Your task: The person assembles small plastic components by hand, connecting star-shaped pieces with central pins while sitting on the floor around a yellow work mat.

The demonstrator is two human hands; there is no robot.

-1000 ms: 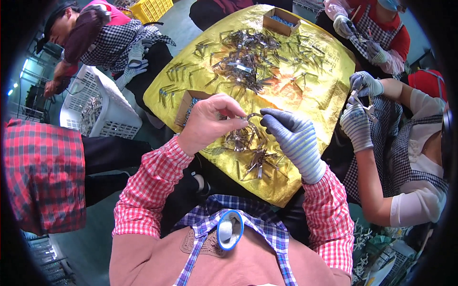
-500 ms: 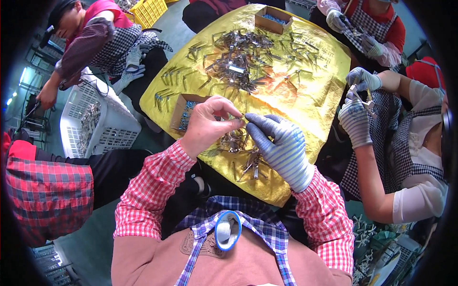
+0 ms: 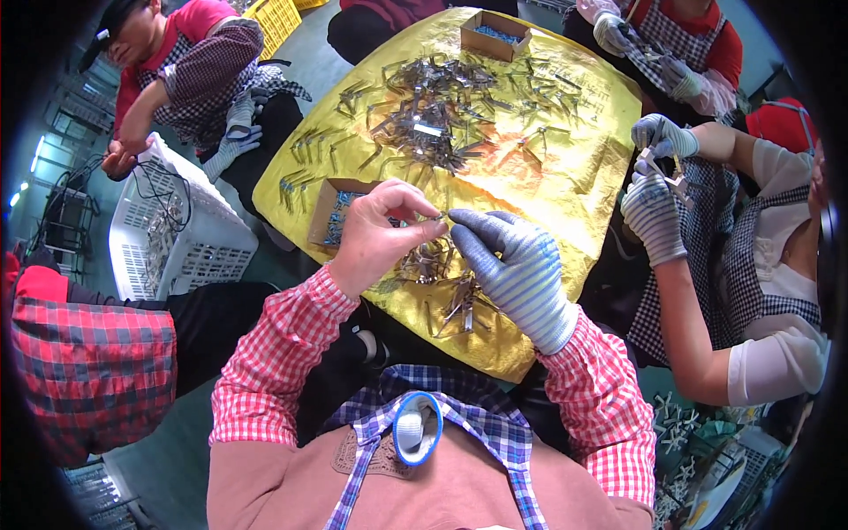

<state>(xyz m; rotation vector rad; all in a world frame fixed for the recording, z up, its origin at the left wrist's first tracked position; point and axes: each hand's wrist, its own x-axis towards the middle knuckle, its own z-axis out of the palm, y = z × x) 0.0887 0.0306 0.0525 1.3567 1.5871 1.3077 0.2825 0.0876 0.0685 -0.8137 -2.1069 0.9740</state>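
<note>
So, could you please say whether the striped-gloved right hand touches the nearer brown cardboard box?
Apart: the head view shows the bare left hand between the gloved right hand and the box.

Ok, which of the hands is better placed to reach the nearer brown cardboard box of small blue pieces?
Left, probably: the bare left hand appears close beside the open brown cardboard box, while the striped-gloved right hand is farther off.
</note>
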